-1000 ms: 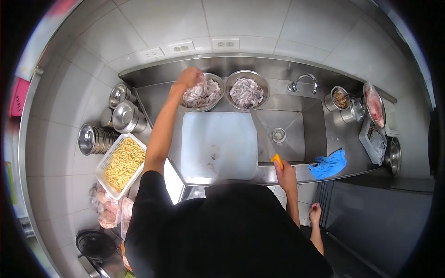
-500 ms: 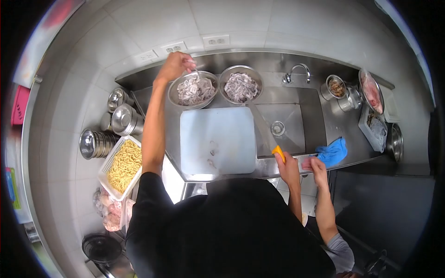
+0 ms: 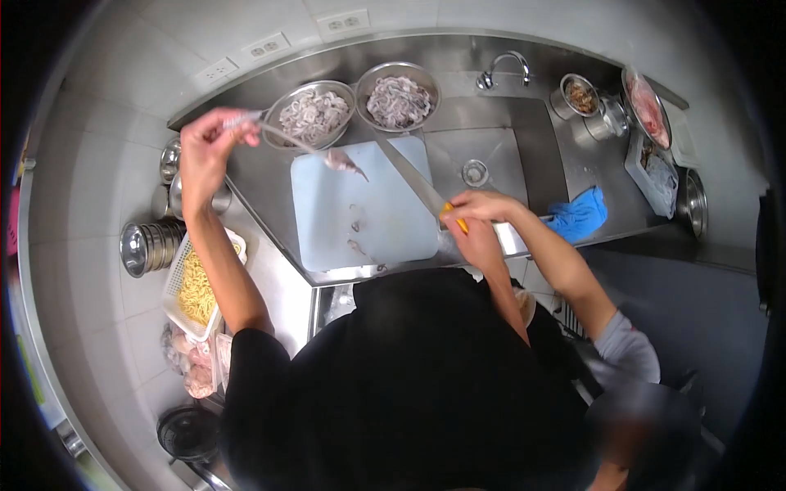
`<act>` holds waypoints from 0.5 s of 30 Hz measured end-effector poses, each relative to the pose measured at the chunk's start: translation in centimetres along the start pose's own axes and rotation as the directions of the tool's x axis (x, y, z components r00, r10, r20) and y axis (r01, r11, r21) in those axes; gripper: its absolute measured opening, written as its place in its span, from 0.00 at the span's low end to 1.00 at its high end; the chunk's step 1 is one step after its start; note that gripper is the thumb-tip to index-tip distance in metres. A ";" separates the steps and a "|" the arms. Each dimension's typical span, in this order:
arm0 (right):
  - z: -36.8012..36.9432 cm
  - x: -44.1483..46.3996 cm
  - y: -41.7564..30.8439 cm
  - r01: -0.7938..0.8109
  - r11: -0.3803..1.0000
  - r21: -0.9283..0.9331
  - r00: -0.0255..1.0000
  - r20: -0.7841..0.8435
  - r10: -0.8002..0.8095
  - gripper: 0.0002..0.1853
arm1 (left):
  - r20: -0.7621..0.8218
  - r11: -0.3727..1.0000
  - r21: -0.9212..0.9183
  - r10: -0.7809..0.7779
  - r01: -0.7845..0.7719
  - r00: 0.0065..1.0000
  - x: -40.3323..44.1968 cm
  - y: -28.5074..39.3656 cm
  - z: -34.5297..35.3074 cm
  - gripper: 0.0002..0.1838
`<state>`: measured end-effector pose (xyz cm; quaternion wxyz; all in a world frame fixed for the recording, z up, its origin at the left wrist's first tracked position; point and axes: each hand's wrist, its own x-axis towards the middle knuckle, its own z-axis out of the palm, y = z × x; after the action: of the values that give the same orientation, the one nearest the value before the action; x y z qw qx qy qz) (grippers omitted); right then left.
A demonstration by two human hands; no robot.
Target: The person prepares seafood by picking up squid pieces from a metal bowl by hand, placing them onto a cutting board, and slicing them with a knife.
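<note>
Left hand's [image 3: 206, 147] fingers pinch a pale, fleshy strip [image 3: 340, 161] so it trails; right hand's [image 3: 480, 243] clasp a yellow-handled steel knife [image 3: 416, 178] beneath a co-worker's hand [image 3: 488, 204], near the bench's [image 3: 583, 159] front edge.

A steel counter [image 3: 260, 177] carries board [image 3: 389, 209], bowls [image 3: 434, 82], cloth [image 3: 579, 215].

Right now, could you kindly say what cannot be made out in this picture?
Head view:
Finger placement of the right hand on the yellow knife handle: partly hidden by a co-worker's hand.
Left hand, fingertips on the squid-like strand: blurred.
Part of the noodle basket: covered by the left forearm.
Scraps on the cutting board: too small to identify.
</note>
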<state>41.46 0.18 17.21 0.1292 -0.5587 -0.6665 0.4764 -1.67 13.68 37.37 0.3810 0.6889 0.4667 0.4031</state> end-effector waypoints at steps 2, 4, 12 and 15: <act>5.1 -1.4 1.4 -0.108 0.994 -0.024 0.946 -0.310 0.096 0.23 | -0.007 0.996 -0.063 -0.072 0.071 0.997 -2.6 -3.0 1.3 0.06; 4.8 -1.0 0.1 -0.214 0.969 -0.123 0.943 -0.283 0.173 0.20 | 0.049 0.984 -0.109 -0.134 0.139 0.990 -4.9 -6.7 3.4 0.05; 7.0 -1.2 -0.4 -0.376 0.881 -0.287 0.908 -0.302 0.289 0.21 | -0.003 0.837 0.467 -0.322 0.286 0.947 -15.6 -20.9 12.0 0.26; 6.7 -4.4 -2.4 -0.264 0.896 -0.358 0.903 -0.418 0.099 0.22 | -0.012 0.731 0.574 -0.444 0.370 0.896 -18.5 -24.0 14.1 0.34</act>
<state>36.72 -6.74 17.21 0.0941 -0.7173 -0.6554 0.2170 -1.29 0.55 6.64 0.2688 0.6746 0.6787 0.1097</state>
